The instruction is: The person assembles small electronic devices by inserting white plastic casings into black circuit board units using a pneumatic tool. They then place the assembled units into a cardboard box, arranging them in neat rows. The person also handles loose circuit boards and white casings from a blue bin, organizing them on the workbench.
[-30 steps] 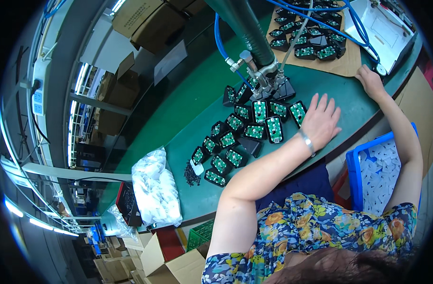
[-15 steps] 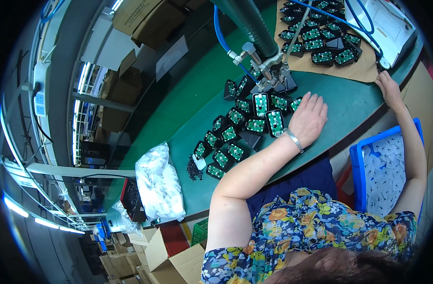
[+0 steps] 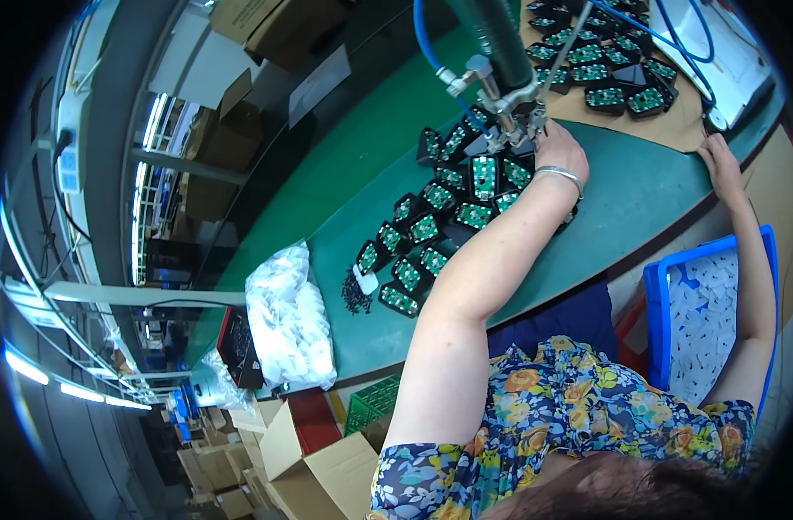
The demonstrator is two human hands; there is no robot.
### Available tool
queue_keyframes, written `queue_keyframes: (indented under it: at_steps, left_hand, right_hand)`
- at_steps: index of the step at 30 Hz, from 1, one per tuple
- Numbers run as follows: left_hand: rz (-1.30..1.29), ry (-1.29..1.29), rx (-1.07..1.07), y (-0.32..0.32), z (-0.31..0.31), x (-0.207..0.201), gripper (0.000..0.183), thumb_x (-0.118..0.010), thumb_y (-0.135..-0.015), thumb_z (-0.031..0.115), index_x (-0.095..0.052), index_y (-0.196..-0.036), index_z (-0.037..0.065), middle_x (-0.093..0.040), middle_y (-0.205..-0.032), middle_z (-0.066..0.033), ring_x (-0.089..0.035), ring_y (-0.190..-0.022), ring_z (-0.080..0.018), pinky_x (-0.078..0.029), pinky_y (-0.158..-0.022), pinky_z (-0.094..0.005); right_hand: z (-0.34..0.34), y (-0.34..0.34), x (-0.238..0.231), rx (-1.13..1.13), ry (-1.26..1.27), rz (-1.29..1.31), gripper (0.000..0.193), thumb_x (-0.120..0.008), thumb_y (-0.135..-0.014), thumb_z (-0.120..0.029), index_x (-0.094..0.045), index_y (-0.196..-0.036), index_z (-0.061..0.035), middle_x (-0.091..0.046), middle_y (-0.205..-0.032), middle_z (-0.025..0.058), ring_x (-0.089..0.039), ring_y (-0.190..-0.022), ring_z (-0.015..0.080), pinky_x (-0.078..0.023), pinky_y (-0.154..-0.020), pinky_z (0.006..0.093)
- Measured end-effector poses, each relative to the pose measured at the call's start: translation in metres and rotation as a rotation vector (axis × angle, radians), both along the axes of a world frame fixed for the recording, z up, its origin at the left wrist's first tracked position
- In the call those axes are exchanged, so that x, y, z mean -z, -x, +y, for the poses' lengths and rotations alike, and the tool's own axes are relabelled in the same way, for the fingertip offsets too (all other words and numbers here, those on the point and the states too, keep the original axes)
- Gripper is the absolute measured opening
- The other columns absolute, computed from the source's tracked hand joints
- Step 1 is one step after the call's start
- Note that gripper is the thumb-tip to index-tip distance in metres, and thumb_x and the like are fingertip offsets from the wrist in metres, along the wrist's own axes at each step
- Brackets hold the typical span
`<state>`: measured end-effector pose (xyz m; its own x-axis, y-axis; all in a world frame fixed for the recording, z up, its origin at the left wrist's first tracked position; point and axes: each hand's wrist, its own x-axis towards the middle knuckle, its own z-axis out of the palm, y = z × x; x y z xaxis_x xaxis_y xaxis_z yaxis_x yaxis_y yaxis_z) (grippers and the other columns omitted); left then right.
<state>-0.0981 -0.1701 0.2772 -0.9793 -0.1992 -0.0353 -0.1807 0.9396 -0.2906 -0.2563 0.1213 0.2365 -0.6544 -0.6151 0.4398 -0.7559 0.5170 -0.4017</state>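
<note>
Several black modules with green circuit boards (image 3: pixel 431 230) lie in rows on the green table (image 3: pixel 639 199). A hanging powered driver with a metal fixture (image 3: pixel 509 104) and a blue hose stands over the far end of the rows. My left hand (image 3: pixel 561 156), with a bracelet on the wrist, reaches up against this fixture, above the modules there. Its fingers are hidden behind the hand, so I cannot tell what they hold. My right hand (image 3: pixel 717 156) rests with fingers spread on the edge of a brown cardboard sheet (image 3: pixel 673 130) that carries more modules (image 3: pixel 604 74).
A white plastic bag of parts (image 3: pixel 288 321) lies at the table's left end, with a small heap of black screws (image 3: pixel 353 295) beside it. A blue bin of white pieces (image 3: pixel 699 312) sits at my right. Cardboard boxes (image 3: pixel 318 451) stand below; a white device (image 3: pixel 725 43) at top right.
My left hand lay flat on the modules; it has moved forward up to the driver's fixture. My right hand stayed on the cardboard edge.
</note>
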Motion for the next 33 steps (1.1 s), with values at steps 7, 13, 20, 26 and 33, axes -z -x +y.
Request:
queue_keyframes:
  at_steps: [7, 13, 20, 26, 33]
  left_hand:
    - [-0.093, -0.092, -0.089, -0.022, -0.013, 0.0, 0.04, -0.039, -0.083, 0.016, -0.048, -0.115, -0.006, -0.048, -0.119, -0.0173, -0.037, -0.116, -0.0295, -0.021, -0.103, -0.0431]
    - [-0.017, -0.013, 0.0, -0.043, -0.025, 0.01, 0.042, -0.036, -0.084, 0.016, -0.046, -0.117, -0.006, -0.045, -0.123, -0.0178, -0.035, -0.119, -0.0289, -0.019, -0.103, -0.0477]
    - [-0.045, 0.032, 0.031, -0.048, -0.025, 0.006, 0.042, -0.034, -0.085, 0.017, -0.044, -0.121, -0.004, -0.043, -0.128, -0.0159, -0.032, -0.124, -0.0269, -0.017, -0.103, -0.0494]
    - [-0.015, 0.054, 0.049, -0.057, -0.029, 0.012, 0.043, -0.032, -0.088, 0.024, -0.043, -0.122, -0.001, -0.043, -0.128, -0.0146, -0.032, -0.124, -0.0263, -0.016, -0.103, -0.0501]
    - [-0.05, 0.012, 0.03, -0.06, -0.029, 0.004, 0.046, -0.032, -0.09, 0.028, -0.041, -0.126, 0.0, -0.04, -0.131, -0.014, -0.027, -0.128, -0.0253, -0.014, -0.104, -0.0494]
  right_hand:
    - [-0.002, -0.002, 0.005, 0.06, 0.024, -0.026, 0.01, -0.053, -0.084, -0.009, -0.049, -0.084, 0.0006, -0.047, -0.082, 0.0127, -0.049, -0.076, 0.0274, -0.04, -0.068, 0.0302]
    - [-0.056, -0.045, -0.01, 0.155, 0.092, 0.342, 0.015, -0.06, -0.079, -0.017, -0.059, -0.083, -0.0027, -0.055, -0.087, 0.013, -0.054, -0.084, 0.0291, -0.042, -0.074, 0.0366]
    - [-0.242, -0.071, -0.002, -0.258, 0.069, 0.153, 0.034, -0.059, -0.078, -0.021, -0.054, -0.107, -0.0044, -0.054, -0.11, 0.0124, -0.049, -0.104, 0.0289, -0.041, -0.087, 0.0369]
    - [-0.281, -0.053, -0.018, -0.198, -0.258, 0.033, 0.028, -0.058, -0.078, -0.027, -0.06, -0.094, -0.0046, -0.058, -0.105, 0.0111, -0.054, -0.099, 0.0286, -0.045, -0.083, 0.0375]
    - [-0.28, -0.032, 0.011, -0.352, -0.201, 0.401, 0.013, -0.051, -0.071, -0.017, -0.061, -0.071, -0.0076, -0.062, -0.075, 0.0113, -0.061, -0.069, 0.0274, -0.047, -0.061, 0.0385]
